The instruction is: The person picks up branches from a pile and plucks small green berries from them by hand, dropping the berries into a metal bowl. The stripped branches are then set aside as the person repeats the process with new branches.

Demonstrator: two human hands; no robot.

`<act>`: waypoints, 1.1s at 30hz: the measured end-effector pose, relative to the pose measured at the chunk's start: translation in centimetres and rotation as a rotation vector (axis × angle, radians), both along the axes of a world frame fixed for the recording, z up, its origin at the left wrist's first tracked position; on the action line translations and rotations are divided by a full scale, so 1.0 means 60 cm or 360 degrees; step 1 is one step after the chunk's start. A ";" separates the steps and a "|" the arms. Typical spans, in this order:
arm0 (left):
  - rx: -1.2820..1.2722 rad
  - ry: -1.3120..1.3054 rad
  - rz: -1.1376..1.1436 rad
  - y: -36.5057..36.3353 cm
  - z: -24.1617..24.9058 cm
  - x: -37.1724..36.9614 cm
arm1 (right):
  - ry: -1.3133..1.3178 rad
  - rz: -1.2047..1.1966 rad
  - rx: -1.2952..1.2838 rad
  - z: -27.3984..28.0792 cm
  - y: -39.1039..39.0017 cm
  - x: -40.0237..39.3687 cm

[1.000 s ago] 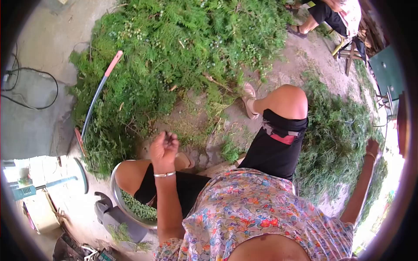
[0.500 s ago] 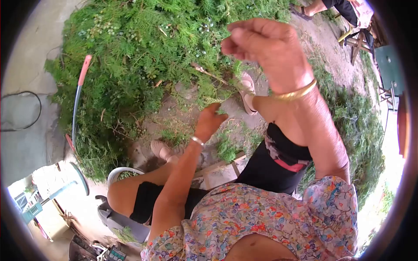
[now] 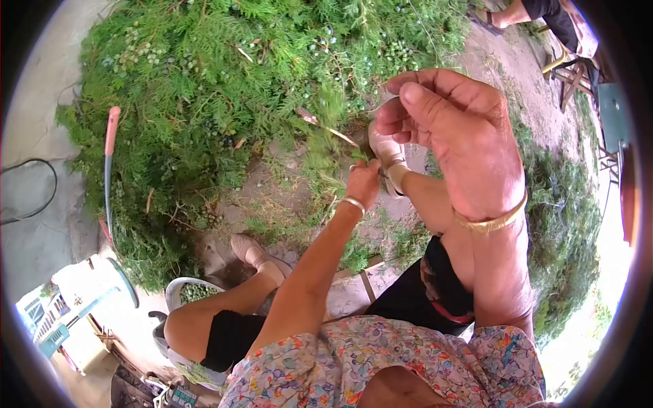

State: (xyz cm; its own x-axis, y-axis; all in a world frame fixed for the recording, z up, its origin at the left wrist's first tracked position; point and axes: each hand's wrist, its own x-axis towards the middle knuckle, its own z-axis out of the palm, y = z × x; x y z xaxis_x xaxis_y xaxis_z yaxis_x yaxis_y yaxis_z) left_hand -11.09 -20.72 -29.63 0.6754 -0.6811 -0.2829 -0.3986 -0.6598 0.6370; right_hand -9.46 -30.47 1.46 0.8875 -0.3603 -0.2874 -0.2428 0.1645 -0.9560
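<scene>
My left hand [image 3: 364, 185], with a silver bracelet, is closed around the base of a leafy green conifer sprig [image 3: 325, 132], which is smeared by motion. My right hand [image 3: 459, 126], wearing a gold bracelet, is raised nearer the camera on the right. Its thumb and fingers are curled together in a pinch, and whatever they hold is hidden or too small to name. In front of me spreads a big heap of conifer branches [image 3: 204, 88] with small pale green cones. By my knee a white bucket [image 3: 178, 285] contains many of these cones.
A sickle-like tool with a pink handle [image 3: 112, 132] leans at the heap's left edge. More branches [image 3: 561, 211] lie on the right. Another person's foot [image 3: 493, 24] shows at top right, near a wooden stool [image 3: 571, 78]. A wooden frame [image 3: 367, 280] lies between my legs.
My left hand has moved right and slightly up, and a blurred sprig now shows in it. My right hand has shifted right and down, its fingers still curled.
</scene>
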 end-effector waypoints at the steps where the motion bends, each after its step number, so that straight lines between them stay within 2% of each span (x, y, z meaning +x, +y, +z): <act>1: 0.0009 -0.0022 0.0005 0.024 0.017 0.001 | -0.0047 -0.0030 0.0023 -0.001 0.000 0.000; 3: -0.0816 0.0043 0.0497 0.073 0.061 0.012 | -0.0069 -0.0057 0.0032 -0.006 0.005 0.000; 5: -0.0885 0.0322 0.0890 0.126 0.169 0.047 | -0.0097 -0.0063 0.0057 -0.007 0.014 0.002; 7: -0.1344 0.0737 0.1354 0.189 0.213 0.080 | -0.0027 -0.0036 -0.0003 -0.008 0.025 0.003; 9: -0.1941 0.0955 0.1681 0.240 0.284 0.103 | -0.0128 0.0004 -0.0034 -0.025 0.034 0.006; 10: -0.1965 0.0896 0.1670 0.267 0.309 0.112 | -0.0151 0.0065 -0.0157 -0.037 0.034 0.009; 12: -0.2188 0.0799 0.1541 0.313 0.359 0.121 | -0.0235 0.0145 -0.0268 -0.034 0.048 0.017; 14: -0.2163 0.0614 0.1444 0.329 0.417 0.119 | 0.0203 0.0423 -0.0071 -0.021 0.071 0.017; 15: -0.2115 0.0498 0.1369 0.331 0.445 0.115 | 0.0153 0.0438 -0.0073 -0.022 0.081 0.017; 17: -0.2029 0.0275 0.1243 0.318 0.508 0.097 | 0.0361 0.0827 -0.0161 -0.034 0.101 0.020; 19: -0.0644 -0.0598 0.0925 0.296 0.582 0.068 | 0.0458 0.0900 -0.0058 -0.038 0.112 0.024; 21: -0.0750 -0.1678 0.0024 0.281 0.562 0.079 | 0.0568 0.0953 0.0040 -0.032 0.119 0.023; 23: -0.0870 -0.1412 -0.0182 0.249 0.580 0.054 | 0.0441 0.0980 0.0421 -0.025 0.124 0.018; 24: -0.0894 -0.1421 -0.0199 0.237 0.577 0.043 | 0.0287 0.0971 0.0590 -0.048 0.118 0.027; 25: -0.0818 -0.1427 -0.0377 0.226 0.572 0.032 | 0.0137 0.0968 0.0771 -0.054 0.117 0.034; 26: -0.0739 -0.1423 -0.0550 0.217 0.564 0.020 | 0.0187 0.0924 0.0973 -0.053 0.112 0.033; 27: -0.0760 -0.1415 -0.0554 0.210 0.554 0.011 | 0.0239 0.0880 0.1181 -0.032 0.117 0.027; 28: -0.0664 -0.1418 -0.0666 0.206 0.544 0.004 | 0.0249 0.0766 0.1115 0.009 0.126 0.016; 29: -0.0565 -0.1421 -0.0774 0.204 0.533 -0.003 | 0.0258 0.0758 0.1107 -0.004 0.122 0.025; 31: -0.0537 -0.1428 -0.0788 0.205 0.514 -0.016 | 0.0093 0.0889 0.0748 -0.030 0.111 0.048; 33: -0.0570 -0.1288 -0.0843 0.207 0.497 -0.024 | 0.0129 0.0704 0.0800 -0.036 0.110 0.053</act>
State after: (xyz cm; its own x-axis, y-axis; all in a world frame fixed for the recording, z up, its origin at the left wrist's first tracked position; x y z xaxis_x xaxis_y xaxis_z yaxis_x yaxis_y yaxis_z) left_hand -12.52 -8.30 0.22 0.1619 -0.9016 0.4011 -0.9799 -0.0990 0.1731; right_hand -6.28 -23.84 -0.68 0.8893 0.2268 -0.3971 -0.4572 0.4532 -0.7652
